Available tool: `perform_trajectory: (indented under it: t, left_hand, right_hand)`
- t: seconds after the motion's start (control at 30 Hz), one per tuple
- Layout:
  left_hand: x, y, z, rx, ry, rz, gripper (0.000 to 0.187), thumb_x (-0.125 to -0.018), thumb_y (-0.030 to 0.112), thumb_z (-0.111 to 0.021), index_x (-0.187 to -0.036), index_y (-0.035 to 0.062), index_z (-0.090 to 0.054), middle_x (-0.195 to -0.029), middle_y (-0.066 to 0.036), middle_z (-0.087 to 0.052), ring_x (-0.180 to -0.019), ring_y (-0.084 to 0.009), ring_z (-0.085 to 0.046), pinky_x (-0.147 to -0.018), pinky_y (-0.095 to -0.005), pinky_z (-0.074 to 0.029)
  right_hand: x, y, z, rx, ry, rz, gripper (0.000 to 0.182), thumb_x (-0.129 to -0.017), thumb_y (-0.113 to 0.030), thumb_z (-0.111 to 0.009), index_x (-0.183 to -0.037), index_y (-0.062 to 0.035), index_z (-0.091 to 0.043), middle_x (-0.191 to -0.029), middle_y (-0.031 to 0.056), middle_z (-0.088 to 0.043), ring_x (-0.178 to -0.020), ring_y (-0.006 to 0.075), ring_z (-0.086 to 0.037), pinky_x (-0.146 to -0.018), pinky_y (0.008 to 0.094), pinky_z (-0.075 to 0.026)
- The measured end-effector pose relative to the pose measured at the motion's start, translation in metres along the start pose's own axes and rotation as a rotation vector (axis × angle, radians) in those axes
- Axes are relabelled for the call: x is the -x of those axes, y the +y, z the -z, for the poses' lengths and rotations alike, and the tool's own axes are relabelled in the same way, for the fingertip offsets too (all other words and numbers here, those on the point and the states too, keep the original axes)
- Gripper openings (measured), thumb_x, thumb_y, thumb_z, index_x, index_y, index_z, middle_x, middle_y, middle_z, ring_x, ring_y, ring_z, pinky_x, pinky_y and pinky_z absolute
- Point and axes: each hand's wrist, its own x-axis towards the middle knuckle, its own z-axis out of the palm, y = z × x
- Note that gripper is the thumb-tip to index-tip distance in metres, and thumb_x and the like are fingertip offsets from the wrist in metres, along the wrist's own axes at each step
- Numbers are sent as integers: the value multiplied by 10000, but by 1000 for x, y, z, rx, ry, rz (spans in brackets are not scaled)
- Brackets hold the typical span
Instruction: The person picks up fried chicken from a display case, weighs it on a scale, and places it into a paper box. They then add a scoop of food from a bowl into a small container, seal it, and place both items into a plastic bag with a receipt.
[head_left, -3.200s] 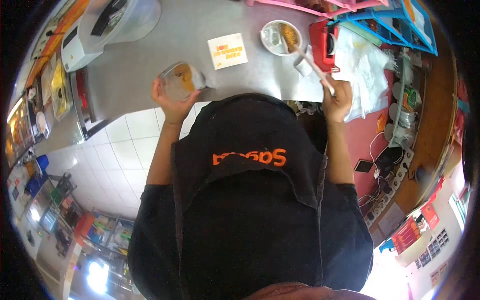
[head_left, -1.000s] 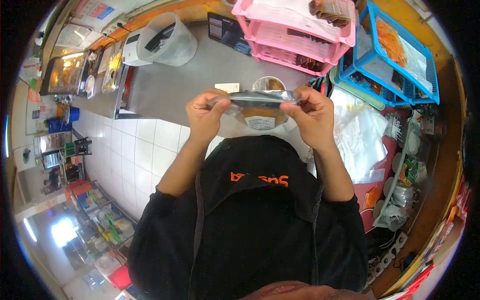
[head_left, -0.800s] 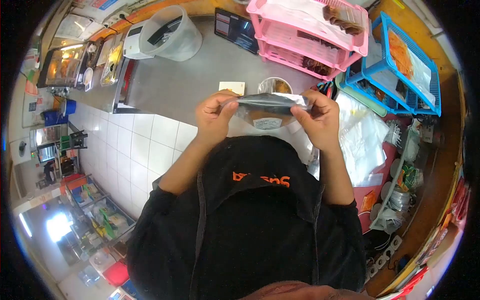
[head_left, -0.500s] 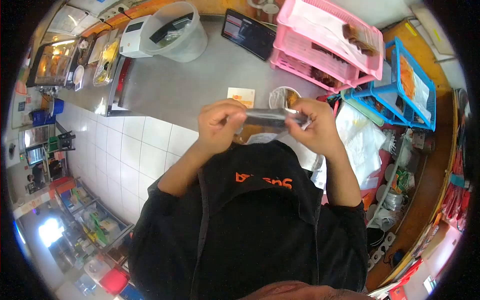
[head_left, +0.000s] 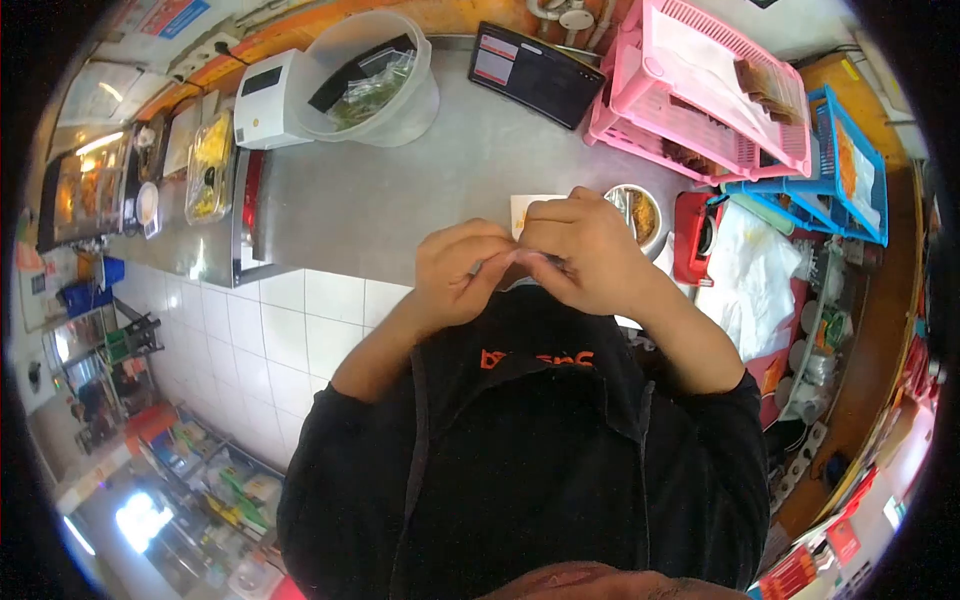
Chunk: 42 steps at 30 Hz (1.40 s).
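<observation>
Close in front of my chest, my left hand [head_left: 462, 272] and my right hand [head_left: 592, 255] meet with thumbs and fingertips pinched together. A small plastic bag is gripped between them, mostly hidden behind the fingers. Just beyond the hands, a white card [head_left: 520, 207] lies on the steel counter [head_left: 360, 210], partly covered by my right hand. To the right of that hand stands a round white tub [head_left: 657, 238] with brown, crumbly food and a small clear packet in it. A red tape dispenser or sealer [head_left: 688, 240] sits beside the tub.
Along the back stand a white printer [head_left: 262, 105], a clear bucket [head_left: 415, 105] with bagged greens and a tablet [head_left: 535, 78]. Pink stacked trays [head_left: 640, 75] and a blue rack [head_left: 868, 195] stand at the right. White plastic bags [head_left: 745, 270] lie below them.
My hands have come together from being apart with the dark, glossy bag stretched between them. The view has shifted, uncovering the tub and the red device.
</observation>
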Motion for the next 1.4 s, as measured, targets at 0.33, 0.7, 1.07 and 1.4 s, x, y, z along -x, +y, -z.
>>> perform_trajectory:
  t: [0.33, 0.7, 1.07, 1.4]
  left_hand:
    - [-11, -95, 26, -296, 263, -125, 149, -917, 118, -649, -883, -26, -666, -873, -117, -688, -728, -175, -624, -639, -263, -481]
    - [-40, -234, 3, -172, 719, 304, 198, -961, 131, -572, -944, -41, -475, -881, -112, -562, -728, -155, -561, -673, -287, -478]
    - [-80, -309, -49, -233, 1159, 222, 80, -895, -4, -519, -926, -26, -449, -941, -145, -510, -829, -229, -524, -743, -348, -454]
    - [-100, -356, -59, -818, 1318, -28, 511, -859, 295, -686, -1128, -40, -408, -1089, -172, -438, -962, -277, -470, -828, -422, -453]
  right_hand:
    - [73, 53, -10, 101, 315, -604, 97, -804, 31, -660, -879, -20, -624, -827, 110, -641, -719, 249, -614, -658, 329, -478]
    - [220, 70, -67, 123, 536, -1243, 72, -840, -113, -676, -877, -52, -678, -706, 59, -650, -563, 123, -573, -554, 303, -449]
    - [267, 63, -67, -40, 371, -1343, 84, -852, -147, -667, -875, -66, -671, -771, 120, -684, -631, 232, -653, -631, 367, -511]
    - [399, 99, 3, 19, 686, -1138, 77, -829, -115, -647, -872, -52, -660, -837, 116, -664, -638, 250, -630, -629, 366, -498]
